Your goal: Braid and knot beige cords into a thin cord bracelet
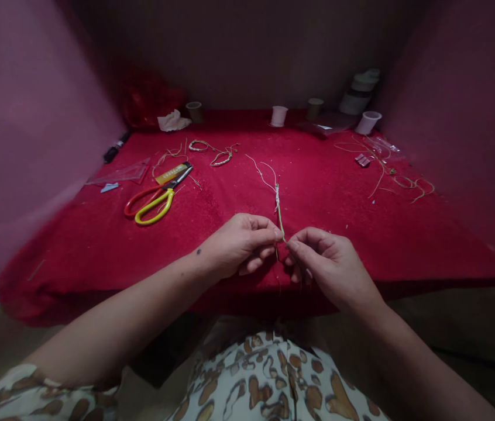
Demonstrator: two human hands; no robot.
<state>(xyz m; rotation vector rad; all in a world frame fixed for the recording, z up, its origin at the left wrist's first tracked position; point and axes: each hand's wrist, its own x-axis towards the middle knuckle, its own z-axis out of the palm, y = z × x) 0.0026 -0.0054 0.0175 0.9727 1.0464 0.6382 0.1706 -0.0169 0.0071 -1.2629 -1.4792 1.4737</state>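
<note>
A thin braided cord (279, 211) in pale green and white runs away from me over the red cloth, with loose white thread ends at its far tip. My left hand (250, 242) pinches the near end of the braid between thumb and forefinger. Just right of it, my right hand (324, 257) is closed with thumb and forefinger together on the cord's near strands. Thin loose ends hang below the fingers near the table's front edge. The fingers hide part of the strands.
Scissors (155, 202) with red and yellow handles lie left, by a yellow packet (172, 173). Two braided bracelets (222, 158) rest farther back. Thread spools (279, 116) and a bottle (358, 93) stand along the rear. Loose cords (399, 175) lie right on the red cloth (230, 193).
</note>
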